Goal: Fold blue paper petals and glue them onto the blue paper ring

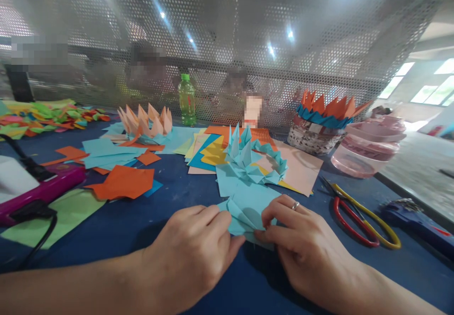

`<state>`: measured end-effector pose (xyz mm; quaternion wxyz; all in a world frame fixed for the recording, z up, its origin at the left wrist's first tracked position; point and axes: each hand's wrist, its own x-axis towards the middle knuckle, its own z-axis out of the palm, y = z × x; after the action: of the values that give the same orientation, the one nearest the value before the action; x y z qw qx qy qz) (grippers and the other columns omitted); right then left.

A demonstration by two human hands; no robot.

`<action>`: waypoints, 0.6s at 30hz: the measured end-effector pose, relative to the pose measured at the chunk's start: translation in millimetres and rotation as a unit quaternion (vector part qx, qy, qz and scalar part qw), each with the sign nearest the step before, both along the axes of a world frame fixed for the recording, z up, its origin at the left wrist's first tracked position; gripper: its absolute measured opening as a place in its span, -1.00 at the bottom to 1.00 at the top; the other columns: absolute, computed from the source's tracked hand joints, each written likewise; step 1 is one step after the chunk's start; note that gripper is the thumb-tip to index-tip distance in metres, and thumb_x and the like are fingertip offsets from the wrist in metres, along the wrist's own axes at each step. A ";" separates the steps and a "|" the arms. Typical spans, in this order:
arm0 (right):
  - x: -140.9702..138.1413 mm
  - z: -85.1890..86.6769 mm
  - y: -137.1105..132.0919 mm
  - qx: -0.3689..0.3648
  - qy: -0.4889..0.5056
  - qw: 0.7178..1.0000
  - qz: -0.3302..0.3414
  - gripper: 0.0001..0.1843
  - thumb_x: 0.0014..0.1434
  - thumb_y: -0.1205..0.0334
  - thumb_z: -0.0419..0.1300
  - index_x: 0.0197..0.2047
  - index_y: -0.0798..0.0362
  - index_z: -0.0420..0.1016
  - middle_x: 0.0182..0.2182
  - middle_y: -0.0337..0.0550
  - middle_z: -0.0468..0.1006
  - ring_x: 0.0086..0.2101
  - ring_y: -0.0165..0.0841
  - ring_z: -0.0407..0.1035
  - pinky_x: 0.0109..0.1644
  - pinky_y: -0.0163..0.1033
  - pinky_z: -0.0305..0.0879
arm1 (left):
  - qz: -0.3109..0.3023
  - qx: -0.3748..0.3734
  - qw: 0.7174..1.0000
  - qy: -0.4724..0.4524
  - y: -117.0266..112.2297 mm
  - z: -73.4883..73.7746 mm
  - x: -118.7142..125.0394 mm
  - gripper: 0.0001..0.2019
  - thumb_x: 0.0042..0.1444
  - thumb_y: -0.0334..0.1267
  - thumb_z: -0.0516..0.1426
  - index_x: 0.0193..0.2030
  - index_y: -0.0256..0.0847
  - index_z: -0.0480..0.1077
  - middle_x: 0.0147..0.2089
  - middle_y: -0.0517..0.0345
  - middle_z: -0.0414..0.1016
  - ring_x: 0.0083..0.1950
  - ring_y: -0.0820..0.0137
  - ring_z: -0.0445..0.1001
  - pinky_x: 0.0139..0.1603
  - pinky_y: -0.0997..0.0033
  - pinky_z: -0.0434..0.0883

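Note:
Both hands pinch a folded light-blue paper piece (244,213) low in the middle of the blue table (149,220). My left hand (191,253) grips its left edge with fingers curled. My right hand (301,239), a ring on one finger, pinches its right side. Just beyond lies a spiky light-blue origami flower (248,159) on loose blue paper sheets.
Red-and-yellow scissors (362,218) lie to the right, next to a dark blue tool (414,220). Pink stacked bowls (369,147) and a basket with an orange-blue origami crown (321,121) stand at back right. A green bottle (187,98), a peach origami flower (145,122), orange paper (122,182) and a magenta device (39,192) lie left.

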<state>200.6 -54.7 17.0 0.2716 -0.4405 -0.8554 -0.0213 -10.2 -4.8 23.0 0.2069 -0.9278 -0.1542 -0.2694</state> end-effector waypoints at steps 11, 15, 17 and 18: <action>-0.6 -1.8 1.4 -0.006 0.013 1.000 0.003 -0.67 -0.05 0.60 -0.02 -0.44 0.07 0.48 -0.37 -0.10 0.43 -0.32 -0.31 0.26 -0.32 -0.23 0.27 | 0.035 -0.120 0.992 -0.011 23.2 -2.3 0.9 -0.78 0.29 -0.30 -0.03 -0.29 -0.24 0.41 -0.28 0.10 0.43 -0.22 0.34 0.38 -0.25 0.34 0.31; 0.2 -2.3 1.0 -0.004 0.017 1.000 0.006 -0.68 -0.01 0.60 -0.03 -0.45 0.09 0.47 -0.35 -0.10 0.44 -0.32 -0.32 0.26 -0.31 -0.22 0.27 | -0.037 -0.229 0.972 0.032 34.9 -2.5 3.6 -0.75 0.29 -0.34 -0.03 0.05 -0.23 0.34 0.01 0.06 0.43 0.03 0.33 0.36 0.11 0.24 0.28; 0.9 -3.0 1.4 -0.003 0.014 1.000 0.006 -0.68 0.00 0.61 -0.02 -0.44 0.09 0.47 -0.34 -0.10 0.44 -0.32 -0.32 0.26 -0.31 -0.22 0.27 | -0.043 -0.253 0.966 0.044 37.1 -2.2 3.9 -0.74 0.27 -0.34 0.01 0.07 -0.21 0.33 -0.01 0.08 0.43 0.03 0.33 0.37 0.13 0.21 0.26; 1.2 -3.4 1.7 -0.003 0.013 1.000 0.006 -0.68 0.01 0.61 -0.02 -0.43 0.09 0.47 -0.34 -0.10 0.44 -0.32 -0.32 0.26 -0.32 -0.22 0.27 | -0.040 -0.258 0.964 0.046 37.4 -2.0 3.9 -0.75 0.25 -0.34 0.03 0.06 -0.20 0.34 -0.03 0.08 0.42 0.02 0.32 0.37 0.13 0.19 0.25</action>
<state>201.8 -53.0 13.6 0.2818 -0.4364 -0.8544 -0.0118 -6.3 32.5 21.1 -0.0435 -0.9665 -0.1719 -0.1857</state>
